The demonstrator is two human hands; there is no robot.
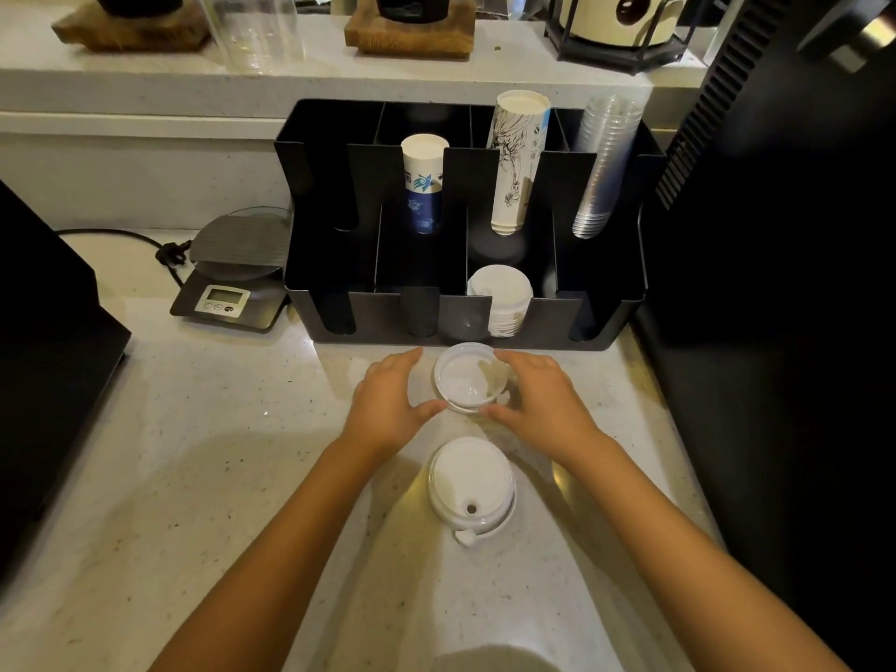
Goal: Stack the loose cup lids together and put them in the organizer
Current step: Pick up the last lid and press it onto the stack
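A small stack of clear plastic lids [465, 378] sits on the pale counter just in front of the black organizer [601, 303]. My left hand [388, 405] cups its left side and my right hand [538, 400] cups its right side, thumbs touching the near rim. A white lid with a sip hole [470, 482] lies flat on the counter nearer to me, untouched. Inside the organizer's front row, a stack of white lids [502, 295] stands on edge in one slot.
The organizer's back row holds a blue-and-white paper cup stack [423, 186], a tall printed cup stack [516, 162] and clear cups [603, 167]. A digital scale [232, 274] sits to the left. Dark machines flank both sides [776, 235].
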